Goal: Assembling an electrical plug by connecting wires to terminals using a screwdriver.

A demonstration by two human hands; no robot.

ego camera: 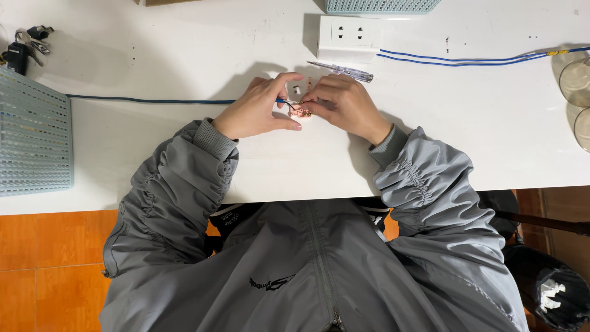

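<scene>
My left hand (261,106) pinches the end of a dark blue wire (153,100) that runs in from the left across the white table (467,141). My right hand (344,103) holds a small white part with brass contacts (302,112), pressed against the table. The wire's stripped end meets that part between my fingertips. Both hands touch each other over the part, and my fingers hide most of it. Grey jacket sleeves cover both arms.
A white power socket block (349,37) lies just behind my hands, with a clear-handled screwdriver (341,71) in front of it. Blue cables (467,59) run off right. A pale blue basket (34,135) stands left, keys (24,46) far left, glass jars (578,98) right.
</scene>
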